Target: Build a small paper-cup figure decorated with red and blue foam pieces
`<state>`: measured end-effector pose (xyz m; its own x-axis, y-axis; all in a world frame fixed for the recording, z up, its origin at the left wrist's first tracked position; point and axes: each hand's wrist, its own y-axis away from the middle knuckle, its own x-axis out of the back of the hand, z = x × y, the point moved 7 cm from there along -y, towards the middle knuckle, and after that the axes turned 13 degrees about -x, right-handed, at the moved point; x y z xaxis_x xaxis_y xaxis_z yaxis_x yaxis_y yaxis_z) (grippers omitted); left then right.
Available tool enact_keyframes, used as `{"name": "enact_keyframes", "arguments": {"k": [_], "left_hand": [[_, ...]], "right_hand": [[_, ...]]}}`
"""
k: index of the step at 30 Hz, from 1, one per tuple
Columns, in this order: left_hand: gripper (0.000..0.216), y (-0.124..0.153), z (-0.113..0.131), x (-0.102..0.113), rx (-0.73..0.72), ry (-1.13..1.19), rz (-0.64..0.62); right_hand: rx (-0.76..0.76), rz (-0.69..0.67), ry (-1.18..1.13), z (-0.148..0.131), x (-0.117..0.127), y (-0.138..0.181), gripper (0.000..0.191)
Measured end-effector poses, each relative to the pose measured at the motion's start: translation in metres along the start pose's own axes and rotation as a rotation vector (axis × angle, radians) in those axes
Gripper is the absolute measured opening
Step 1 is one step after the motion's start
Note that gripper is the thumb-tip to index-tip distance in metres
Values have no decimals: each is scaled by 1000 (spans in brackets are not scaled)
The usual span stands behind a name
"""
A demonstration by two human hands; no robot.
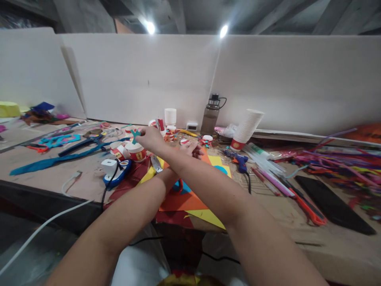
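Note:
My forearms cross over the middle of the table, the right one on top. My right hand [149, 138] reaches to the left and pinches a small teal paper cutout [136, 136] with branching ends. Just below that cutout, red-and-white paper cups [136, 152] lie in a cluster. My left hand [191, 149] is stretched past the crossing, fingers loosely apart, with nothing visible in it. A small red-and-white piece [184, 142] is right beside it. Orange paper [169, 203] and yellow sheets [208, 217] are spread beneath my arms. Red-handled scissors [180, 186] are partly hidden by my arms.
A blue-and-white power strip [122, 174] with a charger stands at left. At the back are a water bottle [210, 115] and a leaning stack of cups [247, 129]. A blue glue gun [240, 159], a utility knife [309, 208] and a black phone-like slab [333, 204] lie at right.

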<state>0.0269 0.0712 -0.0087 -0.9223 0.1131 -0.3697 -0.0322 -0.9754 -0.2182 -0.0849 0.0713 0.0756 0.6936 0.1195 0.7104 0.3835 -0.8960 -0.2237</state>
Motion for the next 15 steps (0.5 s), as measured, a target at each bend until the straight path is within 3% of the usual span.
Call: {"name": "enact_keyframes", "arguments": {"k": [4, 8, 12, 15], "left_hand": [[33, 1, 3, 1, 50, -9, 29], [32, 0, 6, 2, 41, -22, 41], [36, -2, 5, 3, 21, -55, 36], [35, -4, 4, 5, -7, -71, 20]], "right_hand": [[-35, -65, 227, 1, -21, -8, 15], [-30, -114, 260, 2, -30, -8, 16], [22, -105, 215, 1, -25, -5, 19], [67, -31, 101, 1, -6, 4, 23]]}}
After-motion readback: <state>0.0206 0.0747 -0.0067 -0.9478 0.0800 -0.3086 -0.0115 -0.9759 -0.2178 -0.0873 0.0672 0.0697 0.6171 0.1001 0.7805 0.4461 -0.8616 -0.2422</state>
